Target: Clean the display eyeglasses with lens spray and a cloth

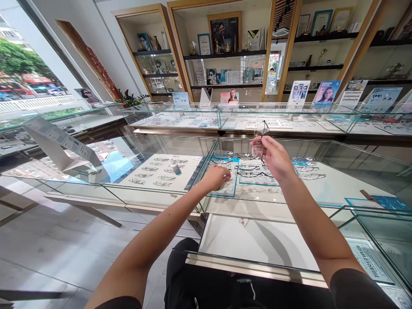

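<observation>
My right hand (277, 158) is raised over the glass display counter, its thumb and fingers pinching a pair of eyeglasses (258, 149). The glasses are held on end, one lens above my fingers and one below, with a thin dark temple. Lower and to the left, my left hand (219, 177) is at the counter glass with its fingers curled in. Something pale shows under those fingers, too small and covered to name. Under the glass around both hands lie rows of spectacle frames (251, 174) on white and blue-edged mats.
A small bottle (175, 166) stands on the counter to the left, near a folded display card (61, 143). Below me a white drawer (257, 240) is pulled out, with a small item (243, 222) inside. A second glass counter (193, 116) and wall shelves stand behind.
</observation>
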`<state>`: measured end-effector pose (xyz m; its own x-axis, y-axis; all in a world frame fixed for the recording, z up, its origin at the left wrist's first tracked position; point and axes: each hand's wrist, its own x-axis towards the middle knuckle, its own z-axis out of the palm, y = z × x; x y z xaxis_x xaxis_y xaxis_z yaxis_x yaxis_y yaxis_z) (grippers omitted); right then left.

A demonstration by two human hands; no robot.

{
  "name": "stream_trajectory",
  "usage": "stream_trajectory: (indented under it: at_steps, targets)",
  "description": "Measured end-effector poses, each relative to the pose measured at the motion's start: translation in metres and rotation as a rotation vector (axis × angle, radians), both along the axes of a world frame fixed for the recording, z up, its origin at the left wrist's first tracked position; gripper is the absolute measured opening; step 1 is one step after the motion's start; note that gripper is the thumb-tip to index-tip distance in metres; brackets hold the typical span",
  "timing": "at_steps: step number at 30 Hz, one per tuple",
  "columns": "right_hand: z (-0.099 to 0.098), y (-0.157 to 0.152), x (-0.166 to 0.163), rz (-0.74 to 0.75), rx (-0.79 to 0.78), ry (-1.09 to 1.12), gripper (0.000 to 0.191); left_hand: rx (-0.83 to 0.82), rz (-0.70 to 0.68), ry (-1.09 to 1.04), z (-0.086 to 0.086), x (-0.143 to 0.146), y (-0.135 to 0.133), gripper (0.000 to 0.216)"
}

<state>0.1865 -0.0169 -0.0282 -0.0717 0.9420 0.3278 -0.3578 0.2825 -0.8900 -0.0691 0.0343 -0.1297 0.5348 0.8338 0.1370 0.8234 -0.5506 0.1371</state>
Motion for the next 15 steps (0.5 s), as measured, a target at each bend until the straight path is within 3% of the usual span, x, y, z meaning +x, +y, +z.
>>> stream_trajectory:
  at_steps: [7, 10, 15]
  targets:
    - [0.0017, -0.0001, 0.001, 0.004, 0.009, 0.002, 0.027, -0.093, 0.017, -0.036, -0.0078, -0.0066, 0.0058, 0.022]
    - [0.0036, -0.0021, 0.001, 0.0, 0.008, -0.018, 0.027, -0.097, 0.037, -0.076, -0.006, -0.0071, 0.0055, 0.031]
    - [0.0057, -0.0049, 0.0015, 0.006, 0.002, -0.019, 0.025, -0.156, 0.009, -0.066, -0.0068, -0.0057, 0.0059, 0.022]
